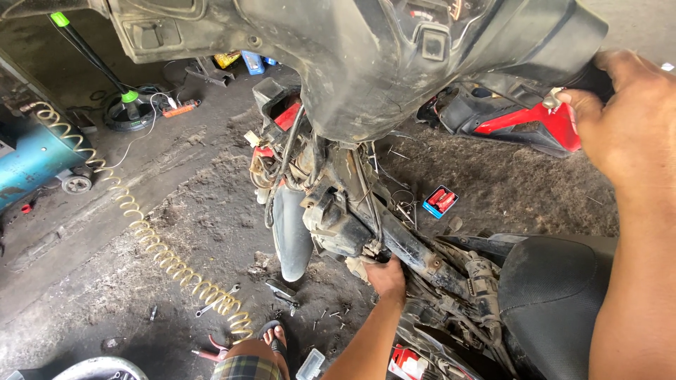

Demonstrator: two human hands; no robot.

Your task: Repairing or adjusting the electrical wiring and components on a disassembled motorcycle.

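Note:
A stripped scooter (394,232) with its panels off stands below me, frame and wiring exposed. My left hand (386,276) reaches down into the frame beside a black box part (331,225), fingers curled around something I cannot make out. My right hand (623,116) grips the right handlebar grip (598,79) next to the black handlebar cover (366,63). The black seat (556,295) lies at lower right. My foot in a sandal (273,338) rests on the dirty floor.
A coiled yellow air hose (151,243) runs across the floor to a blue compressor (32,158). Wrenches (218,301), screws, red pliers (211,352) and a blue tray with red parts (441,201) lie around. A red-black body panel (521,119) lies at right.

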